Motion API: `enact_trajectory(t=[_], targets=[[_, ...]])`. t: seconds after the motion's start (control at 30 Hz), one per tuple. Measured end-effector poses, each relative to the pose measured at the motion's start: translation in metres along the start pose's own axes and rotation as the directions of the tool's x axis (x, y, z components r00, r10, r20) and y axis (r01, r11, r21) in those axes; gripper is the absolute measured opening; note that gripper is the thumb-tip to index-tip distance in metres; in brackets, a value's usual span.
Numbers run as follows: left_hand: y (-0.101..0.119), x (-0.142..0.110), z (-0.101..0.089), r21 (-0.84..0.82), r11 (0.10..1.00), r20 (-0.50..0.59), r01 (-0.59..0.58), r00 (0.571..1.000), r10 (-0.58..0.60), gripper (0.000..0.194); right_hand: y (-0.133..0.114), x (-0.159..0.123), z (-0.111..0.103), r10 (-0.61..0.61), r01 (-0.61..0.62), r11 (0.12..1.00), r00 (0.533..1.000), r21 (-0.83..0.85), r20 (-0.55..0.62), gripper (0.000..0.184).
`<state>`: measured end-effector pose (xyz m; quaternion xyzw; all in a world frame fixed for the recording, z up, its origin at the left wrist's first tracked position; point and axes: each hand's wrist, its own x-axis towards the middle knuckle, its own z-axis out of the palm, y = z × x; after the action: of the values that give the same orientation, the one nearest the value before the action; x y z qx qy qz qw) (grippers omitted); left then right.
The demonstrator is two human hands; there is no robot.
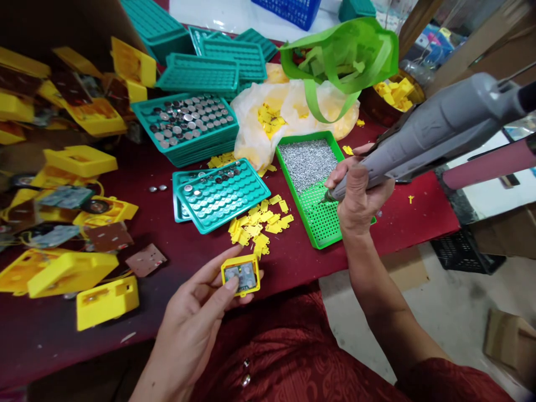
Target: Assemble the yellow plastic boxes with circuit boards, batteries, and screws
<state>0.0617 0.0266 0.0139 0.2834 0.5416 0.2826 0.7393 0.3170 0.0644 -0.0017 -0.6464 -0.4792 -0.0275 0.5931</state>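
Observation:
My left hand holds a small yellow plastic case near the table's front edge, thumb pressed onto the grey insert inside it. In my right hand is a grey electric screwdriver, gripped around its body and slanting down to the left. Its tip is over the bare end of a green perforated tray. Small silver screws fill the far part of that tray. Between the tray and my left hand lie loose yellow plastic covers.
Teal trays stand left of the screws; a stack behind holds button cells. Yellow housings with circuit boards crowd the left. A green bag and a white plastic bag sit at the back. A pink cylinder is at right.

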Motion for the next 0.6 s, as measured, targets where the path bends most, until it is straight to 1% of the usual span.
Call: enact_trajectory(t=[0.13,0.27,0.43,0.53,0.6], targets=[[0.0,0.001,0.001,0.002,1.0,-0.006,0.005,1.0,-0.005,0.053,0.002,-0.001,-0.001,0.027,-0.026,0.999,0.999,-0.03,0.03,0.043],[0.0,0.002,0.001,-0.004,1.0,-0.002,0.0,1.0,0.0,0.052,0.002,-0.001,-0.002,0.008,-0.005,0.999,0.999,-0.054,0.052,0.043],[-0.001,0.001,0.001,-0.003,1.0,0.041,-0.002,0.999,0.002,0.05,-0.001,0.003,-0.002,-0.079,0.08,0.996,0.997,0.032,-0.021,0.045],[-0.001,0.0,0.003,-0.009,1.0,0.06,-0.005,0.998,0.006,0.049,-0.008,0.007,-0.005,-0.089,0.089,0.996,0.995,-0.014,-0.036,0.046],[-0.002,-0.001,0.007,-0.022,1.0,0.065,-0.005,0.998,0.007,0.05,-0.021,0.007,-0.008,-0.1,0.099,0.995,0.994,-0.013,-0.052,0.044]])
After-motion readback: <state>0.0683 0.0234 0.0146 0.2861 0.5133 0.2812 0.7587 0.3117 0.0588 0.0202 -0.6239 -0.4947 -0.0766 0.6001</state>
